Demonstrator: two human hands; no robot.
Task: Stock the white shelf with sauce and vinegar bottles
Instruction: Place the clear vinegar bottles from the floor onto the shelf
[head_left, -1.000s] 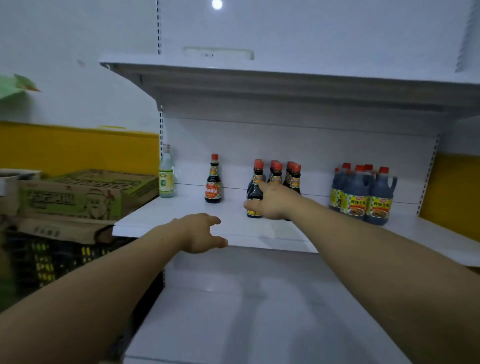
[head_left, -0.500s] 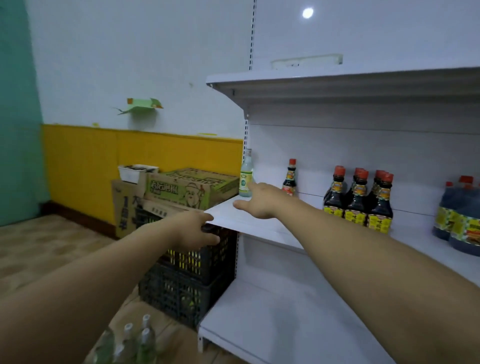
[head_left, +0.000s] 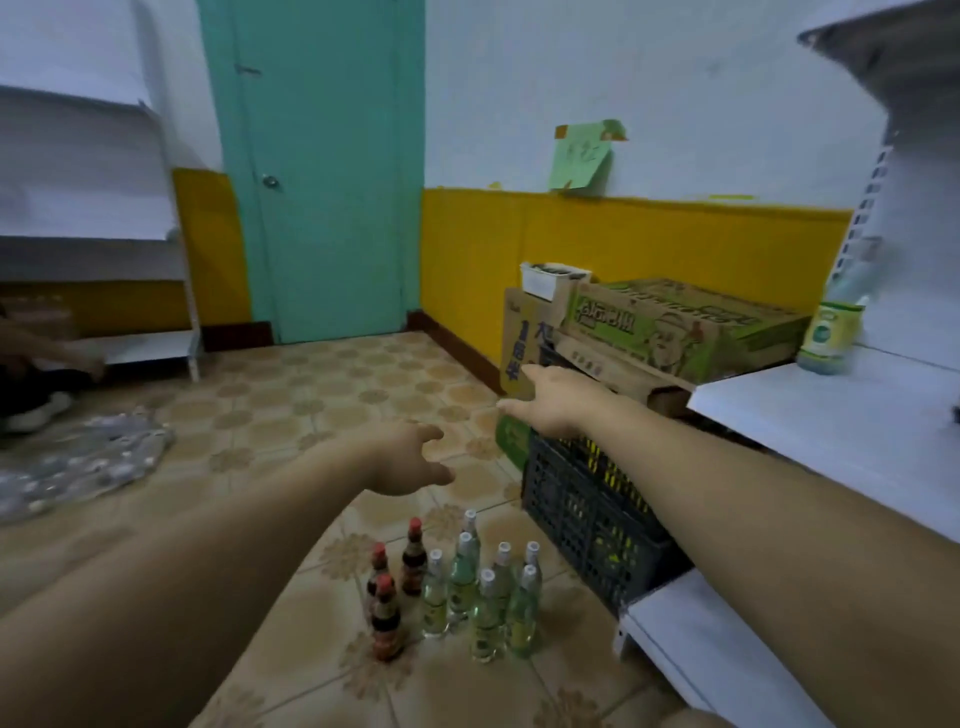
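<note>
On the tiled floor stand three dark sauce bottles (head_left: 387, 618) with red caps and, right of them, several clear vinegar bottles (head_left: 485, 597) with white caps. My left hand (head_left: 410, 457) hovers above them, fingers spread, holding nothing. My right hand (head_left: 550, 402) reaches out flat in front of the crate, also empty. The white shelf (head_left: 831, 410) is at the right edge with one clear vinegar bottle (head_left: 828, 332) standing on its near corner. A lower shelf board (head_left: 691, 639) shows at the bottom right.
A black plastic crate (head_left: 587, 499) stands beside the shelf with cardboard boxes (head_left: 675, 327) stacked on it. A teal door (head_left: 322, 171) is ahead. Another white rack (head_left: 93, 218) stands at left, with a person's shoe and a grey mat (head_left: 78, 462) on the floor.
My view has swung left and down, away from the shelf toward the floor bottles. My right hand left the shelf edge; both hands now hang over the floor, empty.
</note>
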